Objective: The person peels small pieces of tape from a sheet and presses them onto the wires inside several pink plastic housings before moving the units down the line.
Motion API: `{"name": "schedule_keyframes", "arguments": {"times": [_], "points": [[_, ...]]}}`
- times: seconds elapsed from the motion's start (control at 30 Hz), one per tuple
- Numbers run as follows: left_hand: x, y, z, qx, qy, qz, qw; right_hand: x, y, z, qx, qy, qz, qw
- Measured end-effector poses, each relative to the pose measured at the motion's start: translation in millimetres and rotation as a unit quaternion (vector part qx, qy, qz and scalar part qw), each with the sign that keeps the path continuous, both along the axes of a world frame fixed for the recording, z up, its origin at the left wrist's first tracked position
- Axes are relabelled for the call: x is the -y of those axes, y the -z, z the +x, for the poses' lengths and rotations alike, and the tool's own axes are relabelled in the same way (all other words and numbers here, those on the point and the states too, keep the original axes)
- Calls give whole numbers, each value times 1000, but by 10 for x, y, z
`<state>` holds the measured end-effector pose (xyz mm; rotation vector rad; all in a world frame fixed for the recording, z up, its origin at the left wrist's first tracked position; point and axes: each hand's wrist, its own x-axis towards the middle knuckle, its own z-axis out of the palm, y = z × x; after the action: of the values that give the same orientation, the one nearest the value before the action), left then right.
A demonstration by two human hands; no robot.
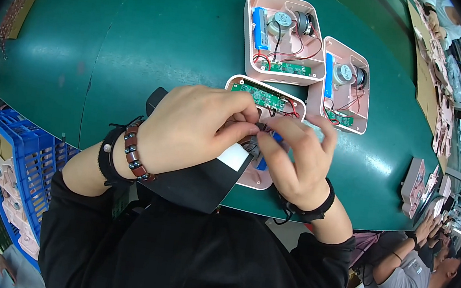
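Note:
A pale pink plastic housing [256, 179] lies in front of me on the green table, partly hidden by my hands. A green circuit board [261, 96] with red and black wires shows at its far end, and part of a blue cylinder at its near side. My left hand [197, 114] reaches over it, thumb and forefinger pinched together. My right hand [299, 160] meets it there with curled fingers, thumb close to the left fingertips. Something small and dark is between the fingertips, too covered to name. Below my left hand lies a black sheet [194, 188] with a white patch [234, 157].
Two more pink housings [246, 55] [364, 111], with blue cylinders, round metal parts and wires, sit beyond my hands. At left stands a blue crate [42, 151] holding pink parts. Red wires [15, 14] lie at the far left. A person in grey [405, 278] works at right.

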<state>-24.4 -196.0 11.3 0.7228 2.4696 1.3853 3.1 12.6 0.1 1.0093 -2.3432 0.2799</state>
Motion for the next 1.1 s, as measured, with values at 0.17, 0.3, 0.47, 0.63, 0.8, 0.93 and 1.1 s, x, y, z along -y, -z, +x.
{"name": "schedule_keyframes", "arguments": {"times": [0.17,0.3,0.47,0.63,0.8,0.93,1.1], "points": [[26,2,-23,78,7,38,996,-5,-17,-80,102,-90,-78,988],[26,12,-34,77,16,61,995,19,11,-74,161,-75,-157,972],[16,-18,-19,59,17,38,997,18,5,-99,193,-71,-194,959],[-8,31,12,15,11,39,999,14,13,-99,199,-64,-199,957],[-23,47,33,-29,2,14,999,14,16,-111,178,-53,-188,964],[-62,21,72,-67,-33,-27,997,2,29,-111,156,-59,-172,971],[-63,40,73,-92,-50,-20,994,-36,59,-83,140,-73,-143,977]]}}
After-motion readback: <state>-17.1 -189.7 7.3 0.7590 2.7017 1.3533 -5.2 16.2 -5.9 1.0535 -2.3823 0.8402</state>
